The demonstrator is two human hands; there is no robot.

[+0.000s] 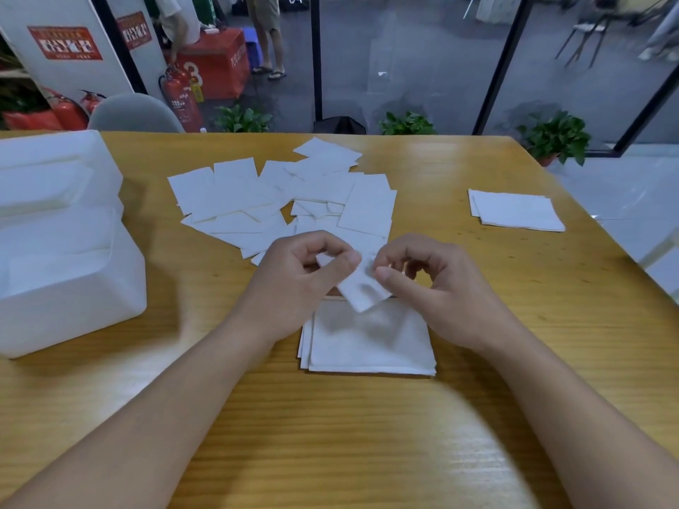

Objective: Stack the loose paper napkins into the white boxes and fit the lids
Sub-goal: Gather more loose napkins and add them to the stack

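A glossy wooden table point(459, 178) fills the view, with dark-framed glass panels behind it, potted plants point(556, 137) along the floor beyond the far edge and red fire extinguishers point(180, 95) off to the far left. At the middle of the table, the left hand point(297, 277) and the right hand point(433, 284) meet over a single napkin point(362, 288); on each hand the thumb and curled fingers are pinched on its upper part, so the sheet hangs tilted between them, its lower corner free. Directly below that napkin lies a neat stack of napkins point(367, 343), flat on the wood between the two forearms, and the held sheet's lower edge overlaps the stack's far side in the view; whether they touch cannot be told. Beyond the hands spreads a loose heap of napkins point(279, 200), overlapping at all angles toward the far edge. A second, smaller stack point(514, 211) sits well apart on the right side of the table. On the left stand the white boxes point(62, 247), translucent white plastic, blurred, one behind the other near the table's left edge.
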